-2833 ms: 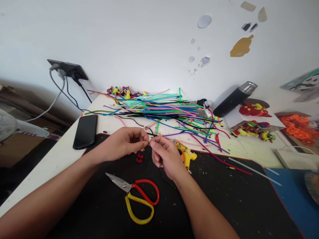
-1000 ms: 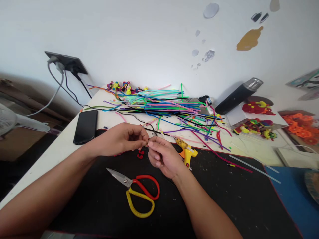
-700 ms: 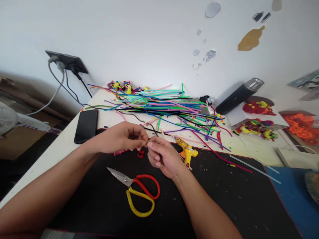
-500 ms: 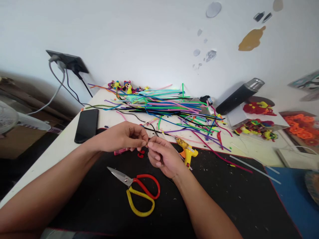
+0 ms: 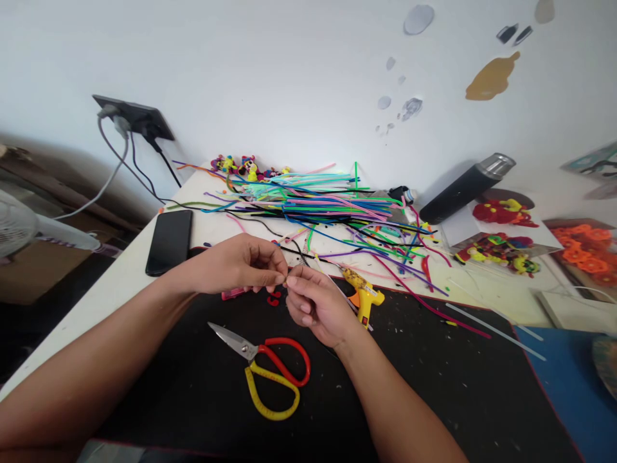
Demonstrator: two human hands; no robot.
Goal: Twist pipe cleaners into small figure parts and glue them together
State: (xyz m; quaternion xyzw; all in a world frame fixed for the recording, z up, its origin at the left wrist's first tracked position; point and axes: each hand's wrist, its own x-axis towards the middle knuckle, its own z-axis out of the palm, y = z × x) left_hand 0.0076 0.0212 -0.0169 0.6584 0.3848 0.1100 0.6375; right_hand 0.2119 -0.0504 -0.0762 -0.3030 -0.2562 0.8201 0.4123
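My left hand and my right hand meet fingertip to fingertip above the black mat. Both pinch a tiny piece where they touch; it is too small to name. A thin black strand hangs below my right hand. Small red bits and a pink piece lie on the mat just under my hands. Red-and-yellow scissors lie in front of them, blades pointing left. A yellow glue gun rests just right of my right hand.
A heap of coloured pipe cleaners covers the back of the white table. A black phone lies at the left, and cables run to a wall socket. A dark flask leans at the right beside trays of small coloured figures. Clear glue sticks lie on the mat.
My hands stay pinched together in nearly the same place. The view has shifted slightly, and a pink piece now shows under my left hand.
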